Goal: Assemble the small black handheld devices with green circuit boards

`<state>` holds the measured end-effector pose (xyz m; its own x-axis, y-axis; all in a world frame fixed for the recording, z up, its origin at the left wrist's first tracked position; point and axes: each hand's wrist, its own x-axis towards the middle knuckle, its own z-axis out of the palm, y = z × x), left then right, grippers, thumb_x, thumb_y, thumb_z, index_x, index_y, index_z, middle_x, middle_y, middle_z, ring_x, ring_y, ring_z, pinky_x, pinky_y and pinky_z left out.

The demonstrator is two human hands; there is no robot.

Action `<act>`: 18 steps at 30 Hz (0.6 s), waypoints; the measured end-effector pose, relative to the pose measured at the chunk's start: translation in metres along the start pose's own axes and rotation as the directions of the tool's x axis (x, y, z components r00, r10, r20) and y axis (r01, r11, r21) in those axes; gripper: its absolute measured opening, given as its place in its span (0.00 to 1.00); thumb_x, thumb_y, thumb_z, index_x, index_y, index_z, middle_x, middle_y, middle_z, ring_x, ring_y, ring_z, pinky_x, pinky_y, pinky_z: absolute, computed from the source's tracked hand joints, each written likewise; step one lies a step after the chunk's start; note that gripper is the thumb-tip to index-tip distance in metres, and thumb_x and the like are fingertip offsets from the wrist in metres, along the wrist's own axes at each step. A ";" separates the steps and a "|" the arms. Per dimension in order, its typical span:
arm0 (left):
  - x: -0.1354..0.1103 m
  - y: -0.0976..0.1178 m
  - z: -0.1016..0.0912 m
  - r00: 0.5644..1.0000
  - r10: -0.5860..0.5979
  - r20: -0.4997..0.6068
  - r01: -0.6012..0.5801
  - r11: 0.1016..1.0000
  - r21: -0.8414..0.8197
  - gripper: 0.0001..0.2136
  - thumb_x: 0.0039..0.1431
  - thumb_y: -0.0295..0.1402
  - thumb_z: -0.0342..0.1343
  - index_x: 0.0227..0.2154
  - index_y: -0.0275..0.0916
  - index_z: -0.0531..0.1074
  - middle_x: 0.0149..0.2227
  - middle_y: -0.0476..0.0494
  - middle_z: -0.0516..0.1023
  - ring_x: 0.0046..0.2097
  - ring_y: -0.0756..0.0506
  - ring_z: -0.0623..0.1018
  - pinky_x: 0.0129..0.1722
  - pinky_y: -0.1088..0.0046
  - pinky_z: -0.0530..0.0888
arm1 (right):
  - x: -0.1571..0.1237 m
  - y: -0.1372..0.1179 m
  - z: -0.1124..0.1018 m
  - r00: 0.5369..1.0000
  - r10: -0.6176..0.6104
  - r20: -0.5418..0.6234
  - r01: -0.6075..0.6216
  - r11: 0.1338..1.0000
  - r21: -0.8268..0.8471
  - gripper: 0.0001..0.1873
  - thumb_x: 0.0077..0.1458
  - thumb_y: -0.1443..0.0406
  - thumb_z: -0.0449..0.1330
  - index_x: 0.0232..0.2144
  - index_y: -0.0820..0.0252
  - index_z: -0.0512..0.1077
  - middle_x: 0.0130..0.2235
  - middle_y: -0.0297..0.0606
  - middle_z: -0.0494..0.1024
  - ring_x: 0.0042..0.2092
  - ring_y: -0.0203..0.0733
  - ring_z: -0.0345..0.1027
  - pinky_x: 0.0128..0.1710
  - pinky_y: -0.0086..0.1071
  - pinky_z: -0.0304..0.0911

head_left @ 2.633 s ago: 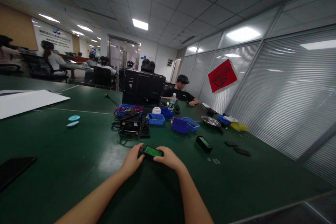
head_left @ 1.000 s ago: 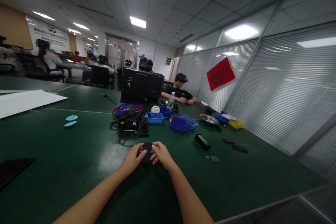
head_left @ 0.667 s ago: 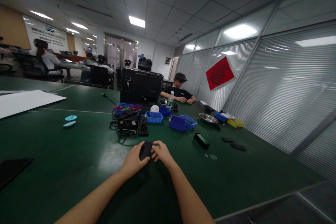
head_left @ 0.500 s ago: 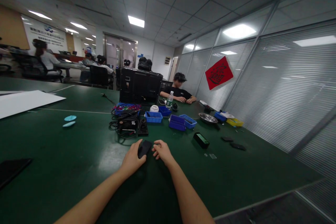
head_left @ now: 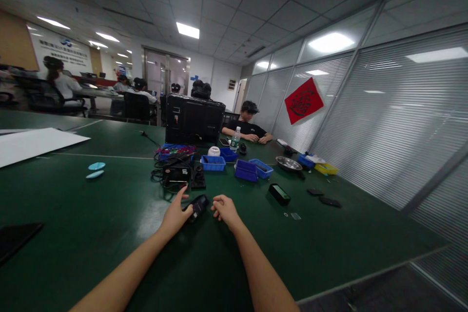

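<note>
My left hand (head_left: pixel 174 213) grips a small black handheld device (head_left: pixel 198 204) by its near end, tilted up off the green table (head_left: pixel 109 214), with the forefinger stretched forward. My right hand (head_left: pixel 224 207) rests just to the right of the device, fingers curled loosely, a small gap between it and the device. Whether the right fingers pinch anything I cannot make out.
Ahead lie a black soldering unit with tangled cables (head_left: pixel 177 174), several blue trays (head_left: pixel 254 169), a second black device with a green face (head_left: pixel 279 193), a metal bowl (head_left: pixel 288 163) and a big black case (head_left: pixel 193 119). A person sits at the far end (head_left: pixel 248 129). A dark tablet (head_left: pixel 16 236) lies left.
The device was held by both hands with a green face up, then turned over to its black side. The right hand has let go and the left now holds it alone, tilted.
</note>
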<state>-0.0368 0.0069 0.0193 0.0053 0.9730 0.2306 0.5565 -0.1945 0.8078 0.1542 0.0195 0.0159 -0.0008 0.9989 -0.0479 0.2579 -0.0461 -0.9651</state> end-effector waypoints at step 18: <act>0.003 -0.013 -0.004 0.999 0.042 0.034 -0.047 0.987 0.155 0.16 0.55 0.37 0.42 0.43 0.38 0.67 0.44 0.42 0.73 0.45 0.45 0.72 0.44 0.70 0.66 | 0.003 0.005 0.001 1.000 -0.001 0.029 0.003 0.998 -0.064 0.07 0.47 0.68 0.51 0.32 0.64 0.64 0.24 0.33 0.71 0.17 0.27 0.60 0.12 0.19 0.50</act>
<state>-0.0474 0.0116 0.0120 0.0571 0.9676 0.2461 0.6780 -0.2185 0.7019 0.1541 0.0224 0.0105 -0.0287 0.9981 -0.0544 0.3190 -0.0425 -0.9468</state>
